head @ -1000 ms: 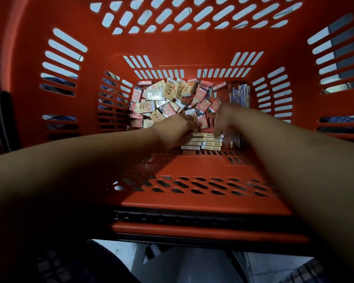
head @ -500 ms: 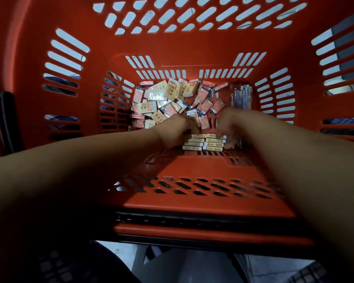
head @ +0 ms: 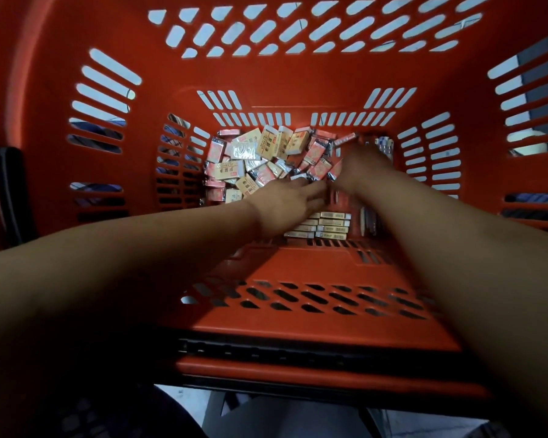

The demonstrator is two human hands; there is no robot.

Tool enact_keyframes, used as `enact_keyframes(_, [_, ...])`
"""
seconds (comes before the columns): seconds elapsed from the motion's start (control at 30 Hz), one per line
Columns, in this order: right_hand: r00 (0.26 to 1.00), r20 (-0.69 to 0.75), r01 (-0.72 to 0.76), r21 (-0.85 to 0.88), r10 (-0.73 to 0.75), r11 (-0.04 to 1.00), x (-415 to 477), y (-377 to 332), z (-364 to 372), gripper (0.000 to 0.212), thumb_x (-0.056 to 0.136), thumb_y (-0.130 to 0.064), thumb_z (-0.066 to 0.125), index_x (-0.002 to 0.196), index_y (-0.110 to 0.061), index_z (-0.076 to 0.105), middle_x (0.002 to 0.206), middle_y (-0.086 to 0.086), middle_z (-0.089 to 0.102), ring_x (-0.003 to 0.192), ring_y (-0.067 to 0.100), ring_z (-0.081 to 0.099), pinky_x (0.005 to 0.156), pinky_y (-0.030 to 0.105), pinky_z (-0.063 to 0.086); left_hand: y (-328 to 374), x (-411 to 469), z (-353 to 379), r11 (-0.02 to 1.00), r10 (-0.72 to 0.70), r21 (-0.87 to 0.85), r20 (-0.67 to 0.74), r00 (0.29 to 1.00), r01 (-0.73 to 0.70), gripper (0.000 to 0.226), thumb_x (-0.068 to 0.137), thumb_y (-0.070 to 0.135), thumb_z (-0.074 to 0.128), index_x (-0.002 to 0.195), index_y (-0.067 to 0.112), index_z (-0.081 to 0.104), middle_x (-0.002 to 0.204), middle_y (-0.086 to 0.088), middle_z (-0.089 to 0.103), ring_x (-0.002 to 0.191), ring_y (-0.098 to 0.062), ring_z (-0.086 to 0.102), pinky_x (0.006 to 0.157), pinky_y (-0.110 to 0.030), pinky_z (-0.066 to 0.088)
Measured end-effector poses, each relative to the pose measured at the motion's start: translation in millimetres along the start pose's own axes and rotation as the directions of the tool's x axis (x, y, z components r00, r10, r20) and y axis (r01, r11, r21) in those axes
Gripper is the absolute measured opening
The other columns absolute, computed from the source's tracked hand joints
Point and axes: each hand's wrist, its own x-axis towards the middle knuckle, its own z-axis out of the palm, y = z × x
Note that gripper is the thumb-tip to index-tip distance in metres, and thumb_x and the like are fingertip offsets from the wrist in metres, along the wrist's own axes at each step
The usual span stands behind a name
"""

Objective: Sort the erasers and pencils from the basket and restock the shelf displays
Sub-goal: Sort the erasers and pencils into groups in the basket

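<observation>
Both arms reach down into the deep orange basket (head: 298, 74), and the sorting is at an early stage, to judge by how much lies unsorted. On its floor the loose erasers (head: 257, 156) form a jumbled heap at the far left and centre, cream and pink sleeves tilted every way. The stacked erasers (head: 329, 224) sit in tidy rows at the near centre. The pencils (head: 385, 147) lie along the right wall, partly hidden behind the right wrist. The left hand (head: 285, 207) lies low over the near edge of the heap with its fingers stretched out fairly straight, touching the nearest erasers and gripping nothing. The right hand (head: 358, 169) is deeper in, at the far right of the heap and just beside the pencils. Only its back shows, so whether its fingers are closed on an eraser cannot be told. The step looks to be gathering loose erasers and adding them to the neat rows. It would go best by picking out one kind at a time and turning each piece flat with its label the same way. Each should be set down squarely, so that the rows are not knocked. The sleeves look slick, so a light pinch on the long sides should hold better than a scoop. The pencils are best left against the wall until the heap is cleared.
</observation>
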Motion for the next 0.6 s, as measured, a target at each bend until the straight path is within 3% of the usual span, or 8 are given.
enact_keyframes(0.1, [0.992,-0.127,0.013,-0.025,-0.017,1.0,5.6,2.2,6.2,0.038,0.091,-0.017,0.065,0.128,-0.009,0.059,0.13,0.015,0.06,0.116,0.034,0.06,0.09,0.038,0.051,-1.8,10.1,7.1,0.993,0.08,0.091,-0.021,0.997,-0.078,0.046,0.094,0.017,0.036,0.128,0.012,0.066,0.132,-0.01,0.061,0.089,-0.033,0.065,0.059,-0.035,0.048])
enact_keyframes(0.27, [0.986,-0.162,0.024,-0.165,-0.051,0.986,3.8,4.0,14.6,0.052,0.092,-0.019,0.067,0.14,-0.009,0.048,0.139,0.019,0.051,0.122,0.037,0.058,0.092,0.043,0.051,3.6,24.6,4.7,0.971,0.067,0.22,0.128,0.989,-0.095,0.043,0.107,0.017,0.032,0.149,0.012,0.044,0.153,-0.014,0.04,0.117,-0.037,0.056,0.082,-0.042,0.048])
enact_keyframes(0.33, [0.988,-0.151,0.016,-0.161,-0.04,0.987,4.5,4.2,17.2,0.059,0.091,-0.02,0.069,0.143,-0.006,0.045,0.14,0.019,0.05,0.122,0.038,0.058,0.092,0.043,0.051,2.4,25.7,9.2,0.966,0.082,0.237,0.096,0.992,-0.103,0.043,0.107,0.017,0.033,0.148,0.012,0.046,0.151,-0.015,0.042,0.112,-0.037,0.059,0.077,-0.04,0.048])
enact_keyframes(0.47, [0.987,-0.154,0.009,-0.185,-0.038,0.983,4.9,1.8,16.4,0.052,0.093,-0.02,0.068,0.139,-0.006,0.049,0.139,0.019,0.05,0.121,0.036,0.058,0.09,0.042,0.051,-5.8,24.4,24.9,0.975,0.121,0.191,-0.037,0.992,-0.112,0.034,0.1,0.018,0.043,0.119,0.009,0.07,0.124,-0.013,0.062,0.082,-0.034,0.065,0.051,-0.036,0.049])
enact_keyframes(0.53, [0.989,-0.147,0.005,-0.165,-0.03,0.986,5.6,2.5,15.9,0.05,0.093,-0.019,0.067,0.139,-0.007,0.049,0.14,0.02,0.049,0.121,0.037,0.058,0.09,0.042,0.051,-5.3,23.4,27.1,0.979,0.142,0.16,-0.087,0.986,-0.126,0.024,0.098,0.016,0.054,0.109,0.003,0.072,0.116,-0.016,0.064,0.076,-0.036,0.063,0.046,-0.042,0.052])
enact_keyframes(0.6, [0.988,-0.151,0.002,-0.131,-0.022,0.991,5.8,3.5,15.2,0.05,0.093,-0.017,0.066,0.139,-0.007,0.048,0.142,0.022,0.045,0.121,0.039,0.057,0.092,0.043,0.051,-4.8,21.9,22.0,0.972,0.169,0.18,-0.081,0.982,-0.152,0.03,0.096,0.015,0.047,0.103,0.002,0.073,0.111,-0.017,0.066,0.074,-0.036,0.064,0.046,-0.039,0.05])
